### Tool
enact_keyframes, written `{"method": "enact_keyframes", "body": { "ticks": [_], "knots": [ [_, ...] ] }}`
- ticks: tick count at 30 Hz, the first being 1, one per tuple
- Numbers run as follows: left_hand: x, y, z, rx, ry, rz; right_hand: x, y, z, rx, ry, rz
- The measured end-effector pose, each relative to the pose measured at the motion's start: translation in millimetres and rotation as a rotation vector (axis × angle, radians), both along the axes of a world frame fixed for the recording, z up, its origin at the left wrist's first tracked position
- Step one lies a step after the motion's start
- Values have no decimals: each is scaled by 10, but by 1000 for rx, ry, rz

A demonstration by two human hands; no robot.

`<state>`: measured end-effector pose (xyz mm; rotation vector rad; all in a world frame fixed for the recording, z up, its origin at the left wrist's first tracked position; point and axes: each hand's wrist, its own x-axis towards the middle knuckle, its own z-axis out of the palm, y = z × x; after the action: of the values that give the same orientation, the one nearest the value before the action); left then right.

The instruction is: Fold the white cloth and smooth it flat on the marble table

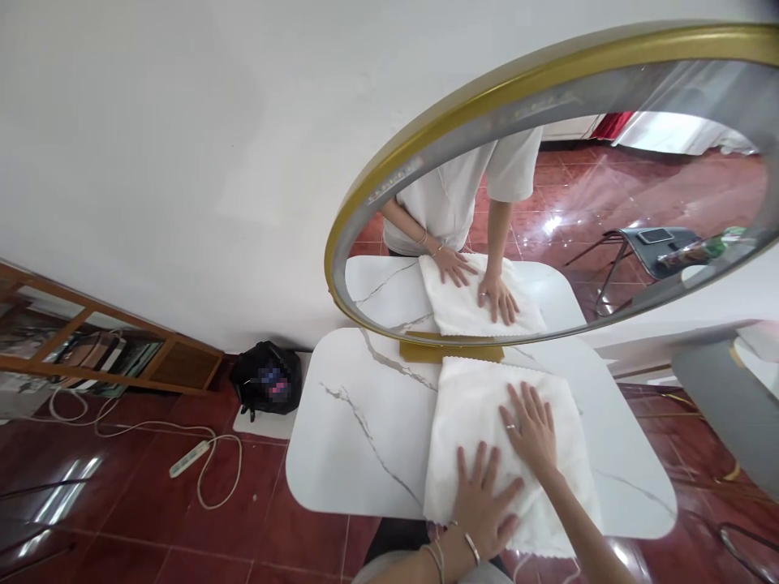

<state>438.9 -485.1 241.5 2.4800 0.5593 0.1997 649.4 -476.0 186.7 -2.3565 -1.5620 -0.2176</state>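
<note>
A white towel (475,405) lies folded flat on a white marble-look table (353,422). My left hand (484,503) rests open on the towel's near part, fingers spread, bracelets on the wrist. My right hand (531,426) lies open and flat on the towel's middle, a ring on one finger. A round gold-framed mirror (377,203) stands at the table's far edge and reflects both hands and the towel.
A black bag (266,380) sits on the red tiled floor left of the table. A white power strip (190,458) with a looping cable lies nearby. A low wooden shelf (91,353) runs along the left wall. A grey chair (724,397) stands at right.
</note>
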Motion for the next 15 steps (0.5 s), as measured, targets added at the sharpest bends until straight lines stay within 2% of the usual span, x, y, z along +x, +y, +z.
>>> {"method": "enact_keyframes", "body": {
  "ticks": [3,6,8,12,15],
  "knots": [
    [-24,2,14,-34,-4,-32,-14,-59,11,1,28,-57],
    [-116,49,-22,-36,1,-40,-181,-171,42,39,75,-70],
    [-197,89,-53,-18,10,-21,-398,-349,73,49,92,-55],
    [-393,182,-43,61,34,6,-933,-721,158,-38,58,-77],
    [-588,255,11,82,47,-7,-1175,-687,172,-48,33,-67]
  ]
}}
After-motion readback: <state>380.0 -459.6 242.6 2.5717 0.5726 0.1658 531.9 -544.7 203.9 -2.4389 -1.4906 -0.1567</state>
